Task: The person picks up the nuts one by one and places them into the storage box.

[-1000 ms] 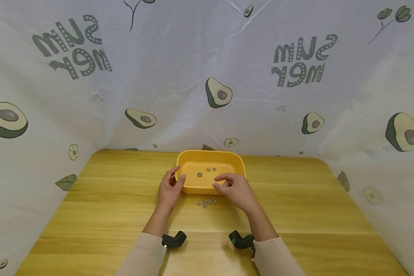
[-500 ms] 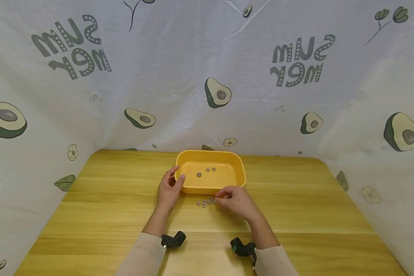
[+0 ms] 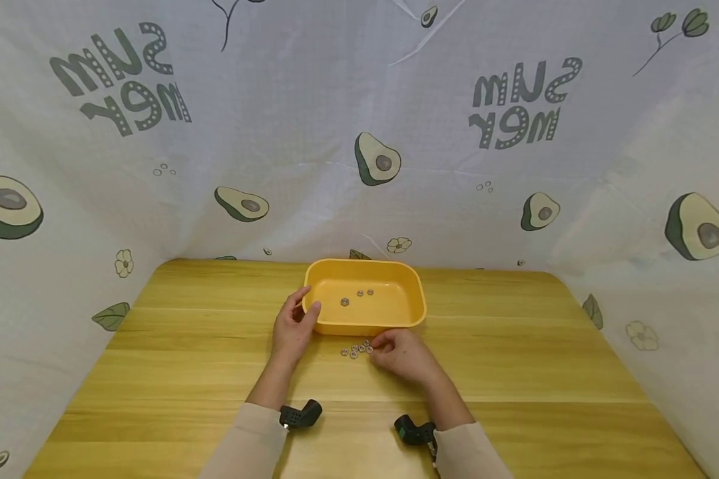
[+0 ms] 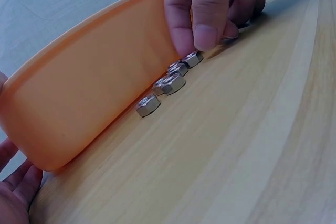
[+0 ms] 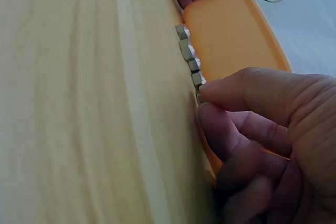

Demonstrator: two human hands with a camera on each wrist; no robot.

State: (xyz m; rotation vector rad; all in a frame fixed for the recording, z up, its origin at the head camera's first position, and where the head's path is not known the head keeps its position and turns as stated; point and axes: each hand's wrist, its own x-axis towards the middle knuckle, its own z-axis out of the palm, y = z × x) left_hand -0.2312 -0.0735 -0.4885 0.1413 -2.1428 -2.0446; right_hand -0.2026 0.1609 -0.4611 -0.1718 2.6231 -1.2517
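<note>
A yellow plastic tray [image 3: 365, 329] stands at the back of the table, with 3 metal hex nuts [image 3: 345, 302] on its floor. My left hand [image 3: 291, 332] holds the tray's front left corner, thumb at the front rim and fingers along the side. Several more hex nuts [image 4: 148, 105] lie in a cluster on the wood just before the tray's front wall. At the right end of that cluster my right hand [image 3: 404, 356] pinches a nut [image 5: 199, 97] between thumb and index finger, low over the table; its other fingers are curled under.
The wooden table [image 3: 204, 372] extends to both sides of the tray. A white cloth [image 3: 311, 219] printed with avocados hangs right behind its back edge. Each wrist wears a small black camera [image 3: 301, 415].
My right hand has come from above the tray's front right part down and toward me to the nuts on the table. The left hand keeps its hold on the tray.
</note>
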